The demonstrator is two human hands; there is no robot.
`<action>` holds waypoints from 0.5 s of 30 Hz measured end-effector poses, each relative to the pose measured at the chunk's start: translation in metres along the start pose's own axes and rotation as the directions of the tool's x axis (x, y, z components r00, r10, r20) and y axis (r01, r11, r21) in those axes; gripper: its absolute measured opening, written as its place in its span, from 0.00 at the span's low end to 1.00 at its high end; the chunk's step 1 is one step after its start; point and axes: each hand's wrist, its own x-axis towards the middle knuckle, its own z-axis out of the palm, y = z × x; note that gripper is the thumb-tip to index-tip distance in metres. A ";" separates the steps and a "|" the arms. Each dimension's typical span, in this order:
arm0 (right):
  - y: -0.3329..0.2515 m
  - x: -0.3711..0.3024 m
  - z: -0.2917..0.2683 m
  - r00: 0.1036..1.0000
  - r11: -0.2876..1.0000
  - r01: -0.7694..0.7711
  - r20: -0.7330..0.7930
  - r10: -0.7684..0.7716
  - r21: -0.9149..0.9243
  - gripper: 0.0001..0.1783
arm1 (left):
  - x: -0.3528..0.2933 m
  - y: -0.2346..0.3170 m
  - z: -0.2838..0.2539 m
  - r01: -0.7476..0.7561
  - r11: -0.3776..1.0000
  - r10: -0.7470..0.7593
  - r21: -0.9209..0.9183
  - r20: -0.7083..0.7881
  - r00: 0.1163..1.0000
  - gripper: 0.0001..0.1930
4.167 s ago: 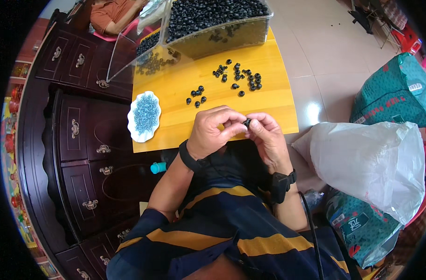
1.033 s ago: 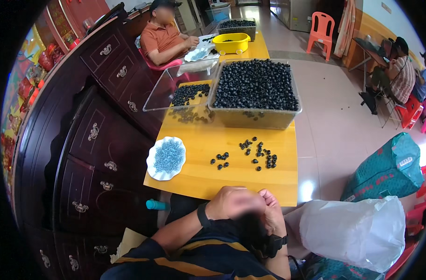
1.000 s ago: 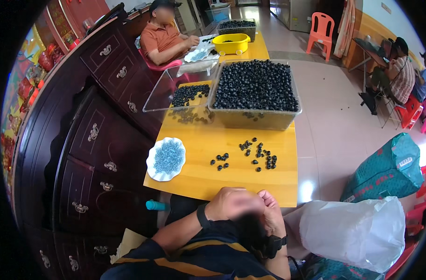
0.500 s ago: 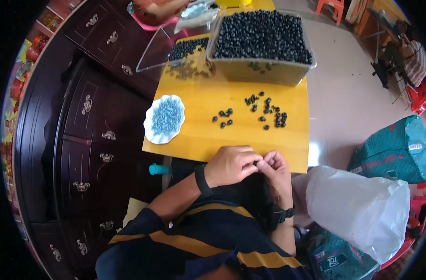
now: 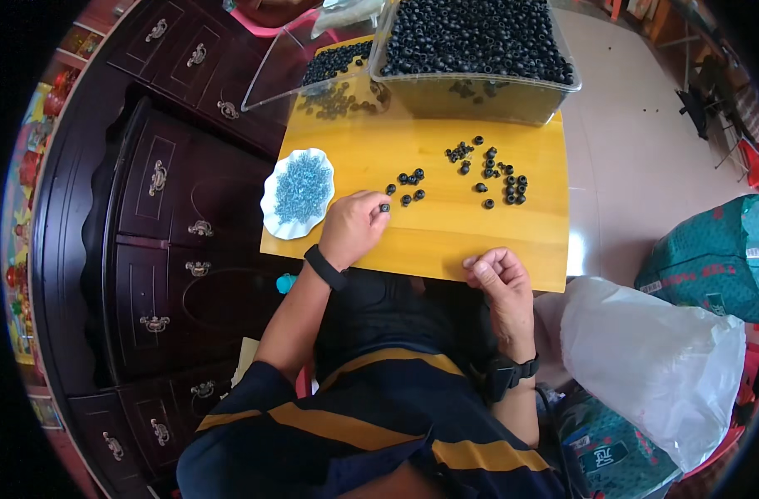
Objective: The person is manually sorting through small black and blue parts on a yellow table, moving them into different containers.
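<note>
My left hand (image 5: 356,229) pinches a small black bead-like piece (image 5: 384,208) between thumb and finger. It is over the yellow table, to the right of a white scalloped dish (image 5: 269,208) full of tiny clear bluish pieces (image 5: 303,190). At the table's front edge, my right hand (image 5: 502,281) is curled with thumb and forefinger together; whatever is between the tips is too small to make out. Just beyond my left hand lies a small cluster of black pieces (image 5: 412,177). More loose black pieces (image 5: 490,173) are scattered to the right.
A clear plastic bin (image 5: 479,90) heaped with black pieces stands at the table's far side. Left of it, a clear tray (image 5: 267,93) holds more. Dark drawers (image 5: 159,179) line the left. White (image 5: 645,358) and green sacks (image 5: 712,258) stand at the right.
My hands were together at the front edge, fingers meeting at a small dark piece. Now they are apart: the left has moved left and forward with a black piece, the right stays near the edge.
</note>
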 end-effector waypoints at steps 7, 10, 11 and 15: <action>0.000 0.001 0.000 1.000 1.000 -0.009 -0.015 0.009 -0.009 0.06 | 0.008 -0.003 0.009 -0.045 0.998 0.046 0.043 -0.021 0.999 0.11; 0.000 0.002 0.000 1.000 1.000 -0.007 -0.015 0.007 -0.010 0.06 | 0.007 -0.006 0.010 -0.029 1.000 0.028 -0.001 -0.025 0.999 0.11; 0.000 0.002 0.000 1.000 1.000 -0.006 -0.015 0.006 -0.014 0.06 | 0.005 -0.006 0.009 -0.018 1.000 0.018 -0.008 -0.029 0.999 0.11; -0.002 0.001 0.002 1.000 1.000 -0.017 -0.024 0.016 -0.016 0.06 | 0.003 -0.008 0.010 0.000 0.999 -0.002 -0.032 -0.061 0.998 0.11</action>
